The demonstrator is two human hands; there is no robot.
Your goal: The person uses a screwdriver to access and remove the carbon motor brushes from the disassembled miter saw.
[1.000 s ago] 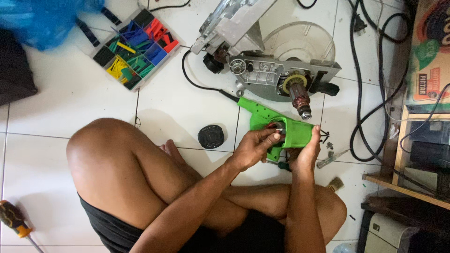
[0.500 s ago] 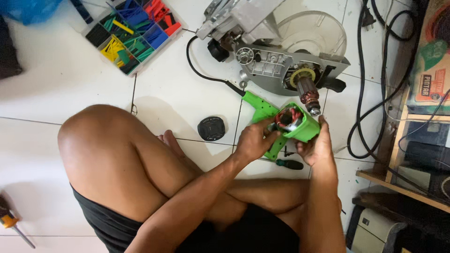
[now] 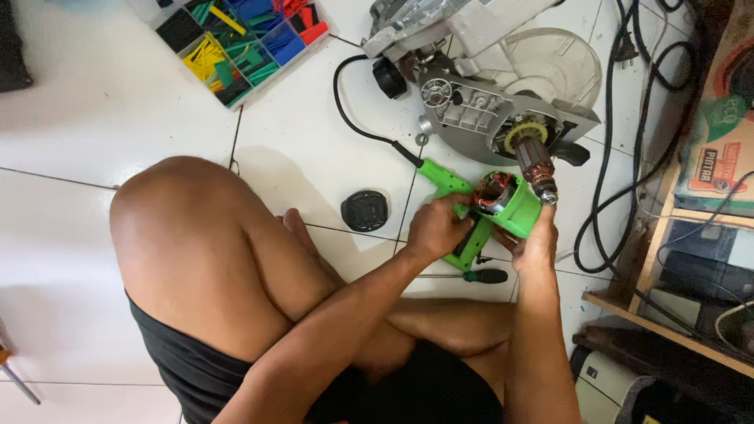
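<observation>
Left hand [image 3: 434, 228]: closed round the green housing [image 3: 503, 206], at its cable side.
Right hand [image 3: 536, 239]: clasped on the housing's far side.
Housing: held above the floor [image 3: 94, 118], beside the saw [image 3: 495, 110].
Below: screwdriver [image 3: 479, 275].

The green motor housing [image 3: 514, 208] is showing smooth, slightly glossy plastic, with coppery wire windings [image 3: 493, 196] gleaming inside its open end. The saw body [image 3: 471, 106] is looking like matt grey cast metal, its blade guard [image 3: 542, 67] like clear plastic. The floor tiles [image 3: 94, 118] are shining glossy white. The cable [image 3: 605, 157] is looking like matt black rubber, the shelf [image 3: 667, 330] like bare wood.
</observation>
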